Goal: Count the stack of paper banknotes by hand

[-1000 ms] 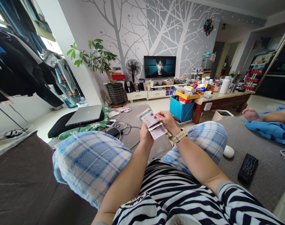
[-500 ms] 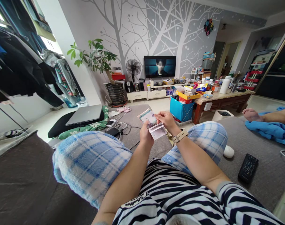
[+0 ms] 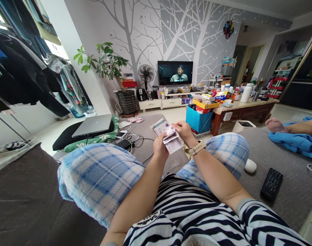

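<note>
A small stack of banknotes [image 3: 161,127] is held above my lap, between my crossed legs in blue plaid trousers. My left hand [image 3: 160,146] grips the notes from below, its thumb pressed on them near the middle. On the right side, my right hand [image 3: 183,131] pinches the upper edge of a note with thumb and fingertips. Some of the notes fold over toward me, and their lower ends hang beside my left hand. A beige watch [image 3: 197,148] is on my right wrist.
Cables and a black box [image 3: 125,144] lie on the sofa beyond my left knee, near a laptop [image 3: 93,125]. At right are a white mouse [image 3: 250,166], a remote [image 3: 271,183] and another person's bare foot [image 3: 275,125]. Farther off stands a cluttered table [image 3: 258,102].
My right hand has shifted slightly, and the note at its fingertips lies differently over the stack. The folded notes are spread a little differently. The television picture has changed.
</note>
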The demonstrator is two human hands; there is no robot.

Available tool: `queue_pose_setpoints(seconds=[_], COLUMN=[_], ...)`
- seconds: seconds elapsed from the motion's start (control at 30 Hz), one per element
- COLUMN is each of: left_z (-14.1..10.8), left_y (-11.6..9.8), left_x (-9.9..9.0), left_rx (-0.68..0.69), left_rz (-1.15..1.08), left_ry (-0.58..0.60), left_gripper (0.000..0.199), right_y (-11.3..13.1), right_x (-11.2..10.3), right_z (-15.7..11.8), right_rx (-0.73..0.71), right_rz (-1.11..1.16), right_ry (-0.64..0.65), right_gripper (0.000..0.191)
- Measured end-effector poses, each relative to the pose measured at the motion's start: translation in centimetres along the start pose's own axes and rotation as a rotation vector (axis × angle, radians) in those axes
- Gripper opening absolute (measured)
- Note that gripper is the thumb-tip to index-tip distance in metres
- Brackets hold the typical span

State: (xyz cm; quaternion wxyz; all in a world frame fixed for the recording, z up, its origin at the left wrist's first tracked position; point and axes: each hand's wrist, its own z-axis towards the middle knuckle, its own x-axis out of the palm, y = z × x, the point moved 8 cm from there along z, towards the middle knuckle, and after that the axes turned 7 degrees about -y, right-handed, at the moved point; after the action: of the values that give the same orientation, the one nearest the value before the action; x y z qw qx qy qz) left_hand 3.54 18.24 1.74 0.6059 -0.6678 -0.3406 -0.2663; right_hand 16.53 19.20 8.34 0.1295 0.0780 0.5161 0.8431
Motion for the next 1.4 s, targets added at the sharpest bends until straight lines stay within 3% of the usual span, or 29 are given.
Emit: queue_pose_setpoints(seconds=[0.57,1.0,1.2,1.4], left_z=[-0.3,-0.8,-0.7,-0.6], left_y=[-0.4,-0.6,-0.7,-0.5], left_x=[0.5,1.1,0.6,0.7], left_rx=[0.000,0.028,0.036,0.034], left_rz=[-0.055,-0.021,0.024,0.013], left_ry=[-0.068,-0.009,-0.074,-0.017], left_gripper=[0.021,0.022,0.020,0.021], right_y=[0.9,1.4,1.5,1.8], right_x=[0.2,0.6,1.1,1.3], right_z=[-0.4,-0.7,-0.7,-0.8], right_rx=[-0.029,-0.017,-0.001,-0.021], right_rz=[0.024,0.080,0.106,0.121], right_ry=[0.021,0.071,0.149,0.163], right_gripper=[0.030,0.031,0.032,0.031])
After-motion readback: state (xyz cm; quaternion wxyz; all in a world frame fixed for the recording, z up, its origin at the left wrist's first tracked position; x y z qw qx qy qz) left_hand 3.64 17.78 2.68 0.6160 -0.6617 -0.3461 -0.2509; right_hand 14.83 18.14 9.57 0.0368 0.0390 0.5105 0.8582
